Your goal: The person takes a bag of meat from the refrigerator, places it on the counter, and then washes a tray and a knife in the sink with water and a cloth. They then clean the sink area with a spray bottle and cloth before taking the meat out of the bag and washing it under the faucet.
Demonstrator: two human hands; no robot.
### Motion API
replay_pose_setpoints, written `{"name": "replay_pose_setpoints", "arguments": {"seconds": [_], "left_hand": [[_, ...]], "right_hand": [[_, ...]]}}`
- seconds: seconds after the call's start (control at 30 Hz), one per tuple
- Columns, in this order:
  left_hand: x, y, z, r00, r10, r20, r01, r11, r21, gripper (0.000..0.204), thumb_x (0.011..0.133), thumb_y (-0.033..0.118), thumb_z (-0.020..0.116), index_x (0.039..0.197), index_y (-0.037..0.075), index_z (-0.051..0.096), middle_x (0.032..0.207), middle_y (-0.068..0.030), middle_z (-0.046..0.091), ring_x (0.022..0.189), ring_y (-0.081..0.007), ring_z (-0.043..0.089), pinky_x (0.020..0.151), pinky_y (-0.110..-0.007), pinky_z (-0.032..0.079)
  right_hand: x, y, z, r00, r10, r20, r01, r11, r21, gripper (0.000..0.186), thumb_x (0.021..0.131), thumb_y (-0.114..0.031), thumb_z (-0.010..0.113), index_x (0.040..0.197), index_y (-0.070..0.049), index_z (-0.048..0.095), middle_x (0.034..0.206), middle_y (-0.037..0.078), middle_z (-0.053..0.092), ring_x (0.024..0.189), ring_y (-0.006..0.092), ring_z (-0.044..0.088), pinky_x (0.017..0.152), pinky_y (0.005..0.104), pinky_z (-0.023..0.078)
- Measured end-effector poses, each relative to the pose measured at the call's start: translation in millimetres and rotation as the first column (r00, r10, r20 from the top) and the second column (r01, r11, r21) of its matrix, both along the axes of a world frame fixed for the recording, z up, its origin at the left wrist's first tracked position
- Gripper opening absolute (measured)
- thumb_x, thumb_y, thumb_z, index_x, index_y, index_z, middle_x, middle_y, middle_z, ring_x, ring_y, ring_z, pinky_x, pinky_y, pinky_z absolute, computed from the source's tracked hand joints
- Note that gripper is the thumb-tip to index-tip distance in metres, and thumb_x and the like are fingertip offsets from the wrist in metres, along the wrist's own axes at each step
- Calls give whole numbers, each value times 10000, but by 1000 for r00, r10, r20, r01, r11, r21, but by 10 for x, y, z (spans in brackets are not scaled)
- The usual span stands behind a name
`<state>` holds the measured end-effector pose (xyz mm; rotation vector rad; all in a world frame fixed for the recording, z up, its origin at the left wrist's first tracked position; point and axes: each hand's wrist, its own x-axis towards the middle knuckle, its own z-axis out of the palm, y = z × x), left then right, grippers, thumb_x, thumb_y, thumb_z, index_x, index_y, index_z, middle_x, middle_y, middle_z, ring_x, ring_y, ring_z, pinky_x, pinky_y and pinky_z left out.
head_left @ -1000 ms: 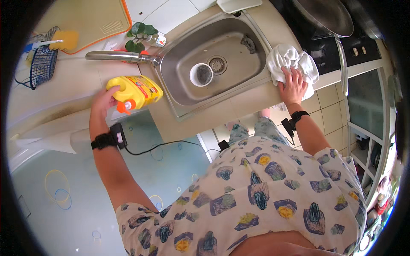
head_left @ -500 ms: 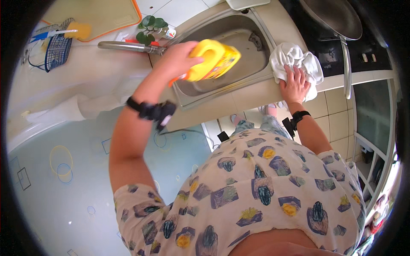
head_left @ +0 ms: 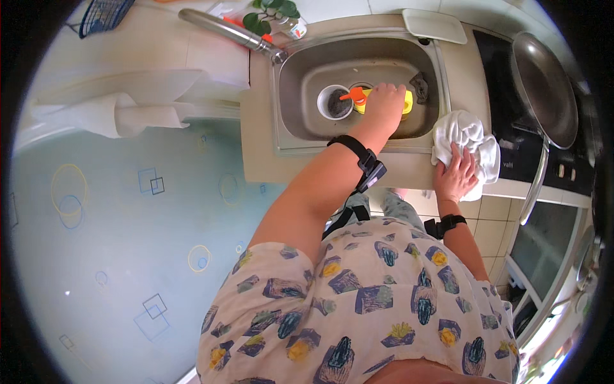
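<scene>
Yellow bottle sits low in the sink beside a white cup, my left hand's grip closed over it. My right hand presses flat on a white cloth on the desk. I judge a wet grip could slip, knocking the cup.

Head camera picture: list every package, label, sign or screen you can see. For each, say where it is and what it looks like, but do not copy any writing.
Yellow bottle: plastic, orange cap, lying in the steel sink under the left hand, beside a white cup.
Small jar: behind the sink by the green plant, clear with a pale label; too small to describe further.
No signs or screens show.
</scene>
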<state>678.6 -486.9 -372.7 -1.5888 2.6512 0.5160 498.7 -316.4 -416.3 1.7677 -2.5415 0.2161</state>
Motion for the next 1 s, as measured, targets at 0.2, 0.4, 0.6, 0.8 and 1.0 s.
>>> {"name": "replay_pose_setpoints", "arguments": {"seconds": [0.2, 0.4, 0.6, 0.8, 1.0], "left_hand": [[351, 161, -133, 988, 27, -150, -46, 991, -127, 402, 836, 66, 505, 1237, 92, 514, 1109, -152, 578, 1098, -302, 532, 917, -381, 458], [518, 562, 138, 855, -291, -429, 164, 937, -308, 416, 839, 81, 482, 1254, 101, 509, 1276, -110, 505, 1209, -288, 465, 1023, -385, 388], [1340, 1354, 396, 888, -92, -451, 58, 994, -88, 375, 763, 48, 552, 1133, 92, 583, 1210, -108, 549, 1149, -290, 503, 997, -399, 398], [2285, 2389, 269, 849, 423, -316, -446, 895, -2, 288, 780, -20, 569, 1036, 92, 640, 1117, -113, 602, 1058, -309, 550, 911, -422, 441], [2933, 2515, 427, 804, 510, -306, -548, 835, -47, 269, 807, -43, 549, 1031, 71, 643, 1118, -117, 601, 1045, -308, 550, 900, -398, 445]], "right_hand": [[54, 97, -103, 999, 37, -8, -36, 996, 81, 613, 721, -294, 634, 1306, -289, 450, 1349, 25, 403, 1279, 259, 345, 940, 501, 314], [-113, 425, -157, 986, 129, 102, -148, 967, 208, 688, 688, -170, 708, 1303, -337, 450, 1362, 22, 394, 1248, 310, 357, 979, 547, 297], [338, 578, -388, 791, 588, 169, -611, 753, 244, 561, 733, -155, 632, 1252, -334, 520, 1295, 55, 453, 1206, 288, 403, 936, 569, 314], [1850, 197, -492, 343, 800, 492, -902, 427, -66, 475, 778, -192, 561, 1248, -256, 533, 1247, 51, 481, 1160, 256, 449, 866, 524, 380], [3291, -586, -108, 287, 554, 781, -705, 675, -219, 491, 740, -83, 597, 1220, -156, 523, 1160, 124, 537, 1121, 319, 475, 876, 470, 405]]}}
